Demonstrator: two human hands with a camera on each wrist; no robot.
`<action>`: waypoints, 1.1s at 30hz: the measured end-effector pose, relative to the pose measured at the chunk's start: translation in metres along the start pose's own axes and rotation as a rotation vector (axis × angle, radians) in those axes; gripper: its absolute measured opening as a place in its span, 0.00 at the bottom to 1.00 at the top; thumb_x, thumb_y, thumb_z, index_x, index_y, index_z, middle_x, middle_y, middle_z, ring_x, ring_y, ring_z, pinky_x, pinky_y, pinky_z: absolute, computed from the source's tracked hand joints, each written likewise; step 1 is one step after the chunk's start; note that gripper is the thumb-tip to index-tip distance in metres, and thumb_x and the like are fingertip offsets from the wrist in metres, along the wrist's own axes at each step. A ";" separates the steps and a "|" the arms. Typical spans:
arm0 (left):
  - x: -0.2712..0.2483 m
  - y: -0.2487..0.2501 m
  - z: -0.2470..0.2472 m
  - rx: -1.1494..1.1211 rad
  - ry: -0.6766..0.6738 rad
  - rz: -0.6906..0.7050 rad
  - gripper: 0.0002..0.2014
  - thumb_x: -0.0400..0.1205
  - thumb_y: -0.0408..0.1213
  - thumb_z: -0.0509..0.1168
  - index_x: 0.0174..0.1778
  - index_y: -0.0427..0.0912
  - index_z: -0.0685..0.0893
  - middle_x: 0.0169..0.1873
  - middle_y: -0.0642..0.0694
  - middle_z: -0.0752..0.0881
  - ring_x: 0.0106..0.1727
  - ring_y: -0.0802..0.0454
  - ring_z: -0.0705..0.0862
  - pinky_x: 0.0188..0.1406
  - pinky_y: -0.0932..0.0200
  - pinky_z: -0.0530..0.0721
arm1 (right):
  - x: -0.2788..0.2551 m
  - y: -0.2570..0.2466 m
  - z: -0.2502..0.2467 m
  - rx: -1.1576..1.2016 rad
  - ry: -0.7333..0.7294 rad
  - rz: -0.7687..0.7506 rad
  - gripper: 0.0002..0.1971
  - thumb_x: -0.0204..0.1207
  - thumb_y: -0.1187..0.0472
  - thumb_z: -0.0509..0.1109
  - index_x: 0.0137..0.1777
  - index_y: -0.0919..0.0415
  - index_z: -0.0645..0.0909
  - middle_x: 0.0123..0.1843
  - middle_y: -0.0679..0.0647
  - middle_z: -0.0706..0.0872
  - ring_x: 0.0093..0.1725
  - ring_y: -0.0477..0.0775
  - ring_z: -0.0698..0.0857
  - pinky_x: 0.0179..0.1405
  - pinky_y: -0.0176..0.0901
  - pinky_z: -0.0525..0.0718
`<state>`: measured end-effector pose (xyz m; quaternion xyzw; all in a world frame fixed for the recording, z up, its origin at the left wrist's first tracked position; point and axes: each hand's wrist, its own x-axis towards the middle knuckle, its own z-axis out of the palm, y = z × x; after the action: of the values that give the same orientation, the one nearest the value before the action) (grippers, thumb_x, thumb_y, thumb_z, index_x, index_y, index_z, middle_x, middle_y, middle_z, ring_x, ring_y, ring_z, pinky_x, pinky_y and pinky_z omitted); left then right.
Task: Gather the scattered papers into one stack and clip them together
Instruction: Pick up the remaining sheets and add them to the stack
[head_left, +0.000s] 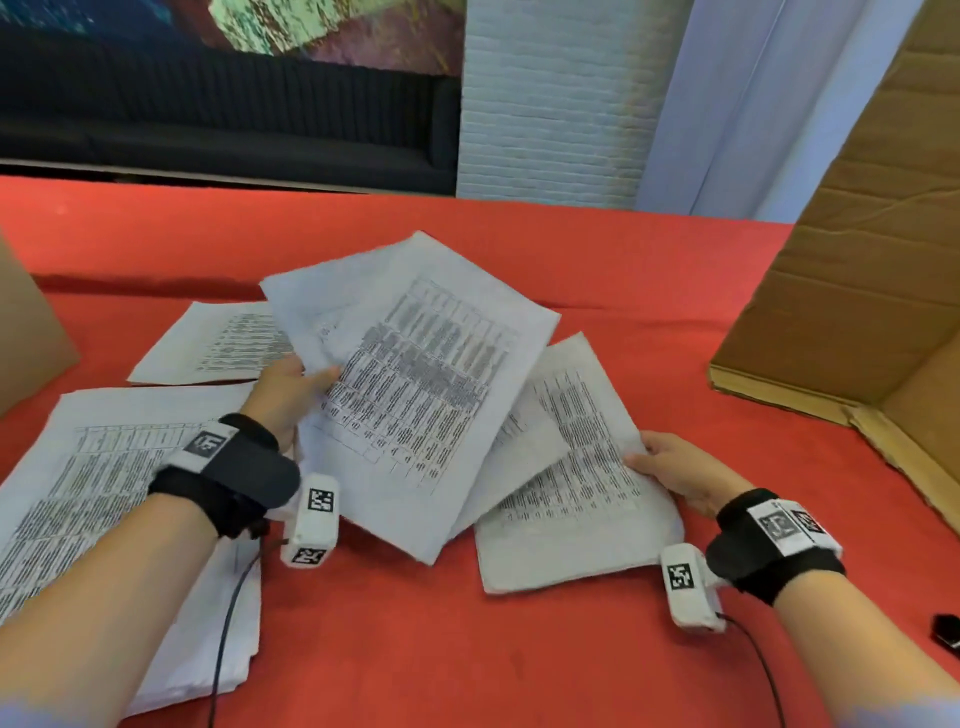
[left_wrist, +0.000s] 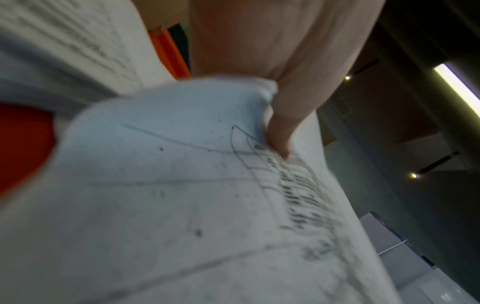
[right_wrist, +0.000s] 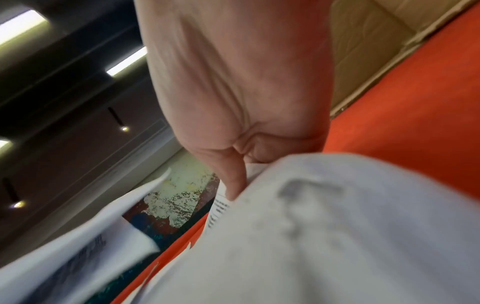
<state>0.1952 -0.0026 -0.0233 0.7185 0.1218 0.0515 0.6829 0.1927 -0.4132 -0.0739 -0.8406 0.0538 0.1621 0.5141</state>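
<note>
Printed sheets lie scattered over the red table (head_left: 597, 260). My left hand (head_left: 291, 387) pinches the left edge of a lifted sheaf of papers (head_left: 415, 384), thumb on top; the left wrist view shows the thumb (left_wrist: 283, 131) pressing that paper (left_wrist: 168, 195). My right hand (head_left: 670, 467) grips the right edge of another sheet (head_left: 576, 483), whose left part lies under the lifted sheaf; in the right wrist view the thumb (right_wrist: 231, 181) clamps this paper (right_wrist: 324, 236). A thicker pile (head_left: 93, 499) lies under my left forearm. One more sheet (head_left: 218, 340) rests at the back left.
A large open cardboard box (head_left: 857, 260) stands at the right, its flap (head_left: 904, 452) lying on the table. Another cardboard edge (head_left: 26, 332) is at the far left. A small black object (head_left: 946, 629) lies at the right edge. Cables trail from both wrist cameras.
</note>
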 end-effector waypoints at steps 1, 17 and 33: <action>0.000 0.004 0.003 0.071 -0.021 0.011 0.07 0.82 0.30 0.64 0.54 0.36 0.84 0.45 0.44 0.86 0.44 0.50 0.84 0.37 0.64 0.82 | 0.001 -0.002 0.002 0.022 0.001 0.016 0.13 0.83 0.71 0.62 0.63 0.65 0.83 0.56 0.57 0.90 0.51 0.55 0.89 0.54 0.48 0.85; 0.011 0.001 0.057 0.142 -0.133 -0.011 0.36 0.79 0.14 0.46 0.78 0.55 0.60 0.62 0.39 0.78 0.47 0.43 0.83 0.42 0.47 0.87 | 0.002 -0.022 0.066 0.381 0.024 0.144 0.17 0.78 0.75 0.61 0.65 0.79 0.77 0.61 0.73 0.86 0.62 0.74 0.84 0.66 0.68 0.80; 0.006 -0.036 0.070 0.395 -0.202 -0.044 0.27 0.78 0.25 0.58 0.73 0.44 0.68 0.65 0.44 0.73 0.41 0.56 0.76 0.38 0.63 0.74 | 0.019 -0.056 0.090 0.215 -0.022 0.013 0.19 0.79 0.62 0.71 0.69 0.68 0.79 0.65 0.62 0.86 0.57 0.59 0.89 0.57 0.50 0.87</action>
<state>0.2140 -0.0674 -0.0636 0.8370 0.0760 -0.0607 0.5385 0.2058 -0.3062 -0.0704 -0.7784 0.0706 0.1677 0.6009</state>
